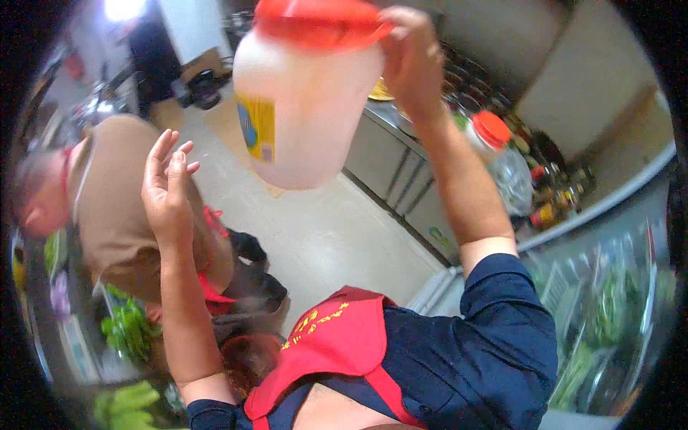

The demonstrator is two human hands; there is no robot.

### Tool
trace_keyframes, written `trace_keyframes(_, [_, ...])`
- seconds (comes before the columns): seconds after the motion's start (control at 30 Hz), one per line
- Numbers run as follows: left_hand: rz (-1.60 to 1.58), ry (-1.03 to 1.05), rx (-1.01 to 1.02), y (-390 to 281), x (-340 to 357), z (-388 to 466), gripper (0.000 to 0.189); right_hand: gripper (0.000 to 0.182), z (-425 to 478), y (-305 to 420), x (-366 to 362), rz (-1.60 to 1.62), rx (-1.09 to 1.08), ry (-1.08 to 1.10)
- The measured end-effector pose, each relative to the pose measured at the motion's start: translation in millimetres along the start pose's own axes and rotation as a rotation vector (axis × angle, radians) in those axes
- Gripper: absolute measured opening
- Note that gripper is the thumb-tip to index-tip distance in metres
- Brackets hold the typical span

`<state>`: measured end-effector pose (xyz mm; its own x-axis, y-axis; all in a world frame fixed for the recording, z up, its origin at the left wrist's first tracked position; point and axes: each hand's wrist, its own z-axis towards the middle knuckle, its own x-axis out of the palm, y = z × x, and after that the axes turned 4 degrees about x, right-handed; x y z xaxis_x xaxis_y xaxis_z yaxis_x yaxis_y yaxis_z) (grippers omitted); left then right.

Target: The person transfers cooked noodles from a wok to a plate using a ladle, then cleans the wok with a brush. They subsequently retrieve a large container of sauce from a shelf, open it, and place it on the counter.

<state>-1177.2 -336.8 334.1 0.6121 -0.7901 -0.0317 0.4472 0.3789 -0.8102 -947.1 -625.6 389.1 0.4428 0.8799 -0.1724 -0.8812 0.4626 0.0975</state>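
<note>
My right hand (411, 56) grips the rim of the red lid (322, 24) on a large translucent plastic jar (317, 118), holding it up in front of me. The jar bears a yellow and blue label and looks mostly empty, with faint orange staining inside. Raised at the left is my left hand (171, 177), its fingers loosely apart and holding nothing, with a gap between it and the jar.
A co-worker (140, 188) in a brown shirt bends down at the left, near leafy greens (129, 328). Along the right runs a metal counter (395, 121) with a red-lidded jar (490, 131) and several bottles. Bagged vegetables (610, 312) lie at lower right.
</note>
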Motion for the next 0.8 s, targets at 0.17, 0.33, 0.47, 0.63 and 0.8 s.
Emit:
trace_keyframes(0.17, [0.066, 0.449, 0.180, 39.0, 108.8, 20.4, 0.067, 0.033, -125.0, -25.3, -38.0, -0.118, -0.120, 0.329])
trace_keyframes(0.33, [0.285, 0.990, 0.211, 63.6, 210.2, 30.1, 0.105, 0.029, -195.1, -50.9, -71.7, -0.202, 0.024, 0.507])
trace_keyframes(0.47, [0.268, 1.266, 0.130, 99.3, 272.1, 43.9, 0.112, 0.028, -223.1, -88.2, -78.3, -0.223, 0.122, 0.545])
trace_keyframes(0.63, [0.352, 1.268, 0.168, 122.0, 332.6, 59.4, 0.104, 0.028, -225.7, -148.6, -57.6, -0.170, 0.052, 0.600])
trace_keyframes(0.8, [0.491, 1.015, 0.412, 146.1, 360.0, 58.4, 0.079, 0.028, -204.0, -196.0, -28.4, -0.212, -0.074, 0.575])
